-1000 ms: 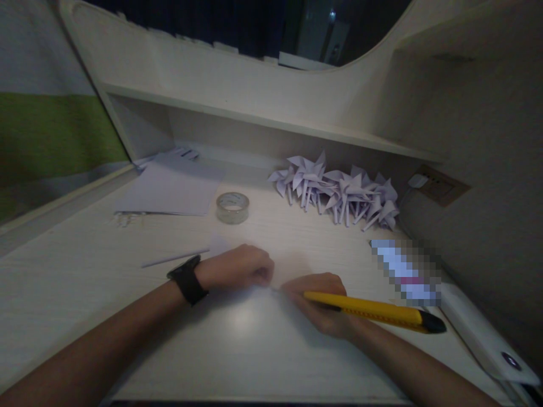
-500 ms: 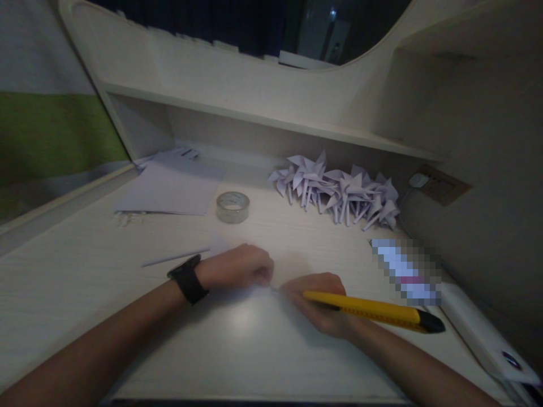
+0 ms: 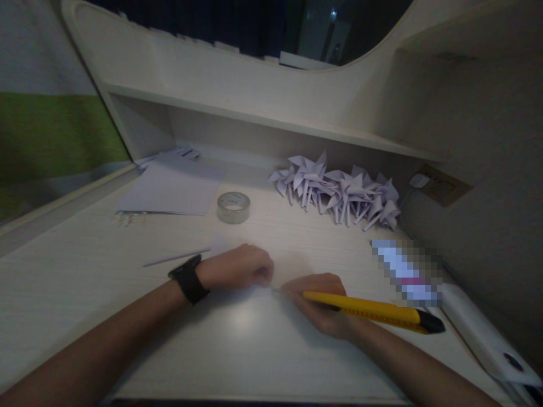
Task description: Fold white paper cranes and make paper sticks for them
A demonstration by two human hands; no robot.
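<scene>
My right hand (image 3: 318, 302) is closed around a yellow utility knife (image 3: 365, 308) with a black end, its blade tip pointing left toward my left hand. My left hand (image 3: 241, 267), a black watch (image 3: 189, 280) on its wrist, is curled and rests low on the desk. Its fingertips are hidden, so whatever they hold cannot be made out. Pale paper (image 3: 218, 245) shows faintly just behind this hand. A thin rolled paper stick (image 3: 176, 257) lies to the left of it, close to the watch.
A roll of clear tape (image 3: 233, 208) lies beyond my left hand. White sheets (image 3: 169, 183) are stacked at the back left. Several paper pinwheels (image 3: 348, 189) lie at the back right under a shelf (image 3: 263, 121). A pixelated phone-like object (image 3: 403, 271) and a white device (image 3: 483, 330) lie along the right side.
Both hands and the utility knife hold nearly the same position. The whole view has shifted very slightly.
</scene>
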